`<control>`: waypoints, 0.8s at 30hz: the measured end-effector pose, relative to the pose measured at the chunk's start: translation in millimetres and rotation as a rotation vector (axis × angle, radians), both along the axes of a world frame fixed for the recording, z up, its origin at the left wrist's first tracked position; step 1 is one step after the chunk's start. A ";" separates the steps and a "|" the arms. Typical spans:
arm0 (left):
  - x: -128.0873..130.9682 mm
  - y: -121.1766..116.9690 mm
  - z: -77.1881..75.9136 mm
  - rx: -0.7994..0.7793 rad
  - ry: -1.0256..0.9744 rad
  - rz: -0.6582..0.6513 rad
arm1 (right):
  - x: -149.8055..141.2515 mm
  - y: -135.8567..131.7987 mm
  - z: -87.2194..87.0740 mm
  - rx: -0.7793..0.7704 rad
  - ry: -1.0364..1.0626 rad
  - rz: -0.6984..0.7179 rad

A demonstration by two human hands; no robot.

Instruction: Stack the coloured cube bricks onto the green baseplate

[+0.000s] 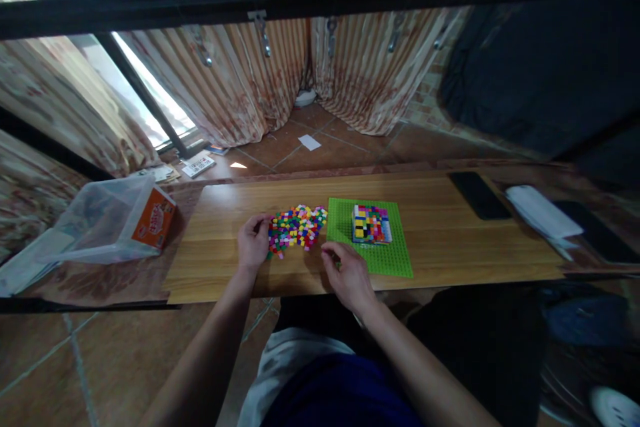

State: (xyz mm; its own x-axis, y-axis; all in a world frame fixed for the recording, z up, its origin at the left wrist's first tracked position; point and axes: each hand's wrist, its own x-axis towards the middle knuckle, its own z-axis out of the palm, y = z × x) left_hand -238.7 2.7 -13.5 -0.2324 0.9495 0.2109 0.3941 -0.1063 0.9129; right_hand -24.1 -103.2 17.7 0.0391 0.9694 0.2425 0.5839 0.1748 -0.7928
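Broadly, a long wooden desk (450, 250). Near its middle, a flat green baseplate (395, 261); just left of that, a spread of loose multicoloured bricks (297, 228). At the spread's left edge, left hand (253, 243) with bent fingers; by the baseplate's near-left corner, right hand (350, 273), loosely curled. Cannot tell whether grasping or released, for both hands. Smaller, on the baseplate, a multicoloured brick block (371, 225).

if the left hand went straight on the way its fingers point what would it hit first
Most likely the pile of small colored bricks: the left hand is right at the pile's left edge, though whether its fingertips touch the bricks is hard to tell.
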 end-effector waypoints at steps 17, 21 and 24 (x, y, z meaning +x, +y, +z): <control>-2.3 3.4 -2.9 -0.003 -0.001 -0.008 | 82.7 -10.6 -11.9 0.135 0.128 -0.394; -1.7 2.7 -1.1 -0.010 0.007 0.000 | 81.8 0.8 -15.8 0.180 0.057 -0.457; -1.6 3.0 -0.9 -0.014 -0.004 0.004 | 79.3 4.8 -18.2 0.180 0.044 -0.471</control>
State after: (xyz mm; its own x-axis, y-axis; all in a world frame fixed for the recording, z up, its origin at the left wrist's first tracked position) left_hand -240.3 5.7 -14.4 -0.2366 0.9516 0.1963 0.3908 -0.0917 0.9159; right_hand 55.1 -98.4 -0.4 0.4766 0.7868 0.3920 0.5985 0.0362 -0.8003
